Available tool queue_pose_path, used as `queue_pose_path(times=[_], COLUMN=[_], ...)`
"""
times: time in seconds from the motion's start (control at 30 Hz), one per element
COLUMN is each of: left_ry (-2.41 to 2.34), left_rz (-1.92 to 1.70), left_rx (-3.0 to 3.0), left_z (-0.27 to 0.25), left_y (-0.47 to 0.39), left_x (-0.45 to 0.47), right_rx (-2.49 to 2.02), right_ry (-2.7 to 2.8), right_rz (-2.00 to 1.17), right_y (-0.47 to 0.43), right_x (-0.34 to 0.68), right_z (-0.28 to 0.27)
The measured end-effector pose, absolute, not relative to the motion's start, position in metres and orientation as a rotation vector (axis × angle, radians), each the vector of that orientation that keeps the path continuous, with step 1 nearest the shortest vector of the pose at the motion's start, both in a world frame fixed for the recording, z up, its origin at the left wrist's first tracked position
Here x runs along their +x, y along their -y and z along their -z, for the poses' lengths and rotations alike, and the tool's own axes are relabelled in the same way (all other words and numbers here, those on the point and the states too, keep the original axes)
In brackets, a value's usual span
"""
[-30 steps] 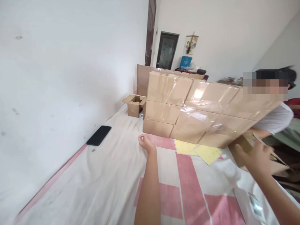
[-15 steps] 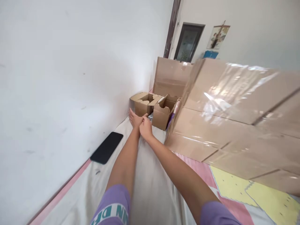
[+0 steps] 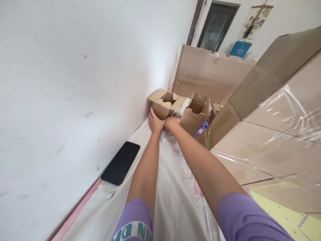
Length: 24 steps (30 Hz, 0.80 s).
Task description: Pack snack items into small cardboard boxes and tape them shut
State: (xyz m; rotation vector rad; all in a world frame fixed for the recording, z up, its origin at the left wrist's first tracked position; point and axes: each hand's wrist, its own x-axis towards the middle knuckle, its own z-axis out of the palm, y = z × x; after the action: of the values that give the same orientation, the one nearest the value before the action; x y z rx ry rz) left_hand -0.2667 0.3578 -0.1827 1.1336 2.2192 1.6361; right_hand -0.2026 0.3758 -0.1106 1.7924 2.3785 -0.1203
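Observation:
My left hand [image 3: 155, 123] lies with fingers spread against the near left side of a small open cardboard box [image 3: 161, 110], its thumb pointing toward my right hand. My right hand [image 3: 172, 123] reaches in at the gap between that box and a second open cardboard box [image 3: 191, 121] with torn, wavy edges. Its fingers are hidden, so what they hold I cannot make out. A white and dark item [image 3: 183, 107] shows in the gap just beyond it. At the second box's right side is a purple packet [image 3: 201, 129].
A black phone [image 3: 120, 163] lies on the pale sheet [image 3: 173, 194] beside the white wall [image 3: 75, 83]. Large taped cardboard boxes [image 3: 281, 144] tower on the right, and another large carton [image 3: 205, 73] stands behind the small boxes. Farther back hangs a blue bag [image 3: 240, 49].
Both hands have moved forward to the boxes. My right hand has parted from the left thumb and gone into the gap. The view has come closer to the boxes.

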Motion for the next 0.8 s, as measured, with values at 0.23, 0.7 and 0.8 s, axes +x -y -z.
queue_pose_path(times=[0.23, 0.7, 0.8], left_ry=[-2.180, -2.182, -2.087], left_rz=[-1.780, -1.768, -1.850], left_rx=[1.205, 1.061, 1.163], left_z=[0.195, 0.160, 0.157], left_y=[-0.366, -0.180, -0.089], left_x=[-0.278, -0.244, -0.245], right_rx=[1.785, 1.303, 1.185], right_ry=[-2.372, -1.414, -1.258], right_rz=[0.233, 2.721, 3.157], right_y=[-0.338, -0.026, 0.043], right_x=[-0.194, 0.148, 0.226], right_z=[0.081, 0.089, 0.117])
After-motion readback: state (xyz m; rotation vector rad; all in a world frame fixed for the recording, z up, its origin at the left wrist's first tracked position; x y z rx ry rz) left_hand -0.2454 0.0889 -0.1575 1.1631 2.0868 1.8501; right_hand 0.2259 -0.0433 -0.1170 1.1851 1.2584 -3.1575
